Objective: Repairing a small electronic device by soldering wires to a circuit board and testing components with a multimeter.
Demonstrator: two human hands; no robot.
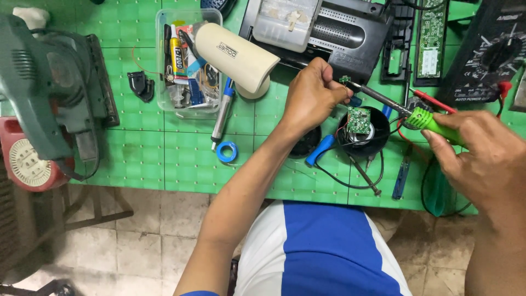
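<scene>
My right hand (482, 156) grips the green handle of a soldering iron (433, 123); its metal shaft runs up and left to a tip near my left hand. My left hand (313, 96) is closed, pinching a tiny green part (344, 80) right at the iron's tip. Just below them a small green circuit board (359, 119) sits in a round black housing (362, 134) with thin wires around it.
On the green cutting mat (164, 159): a clear plastic box of glue tubes and small parts (183, 66), a cream lamp head (235, 55), a blue solder-wire spool (226, 152), a blue-handled tool (320, 149), a multimeter (485, 55) with red probe, a black device (339, 33), a green sander (38, 87).
</scene>
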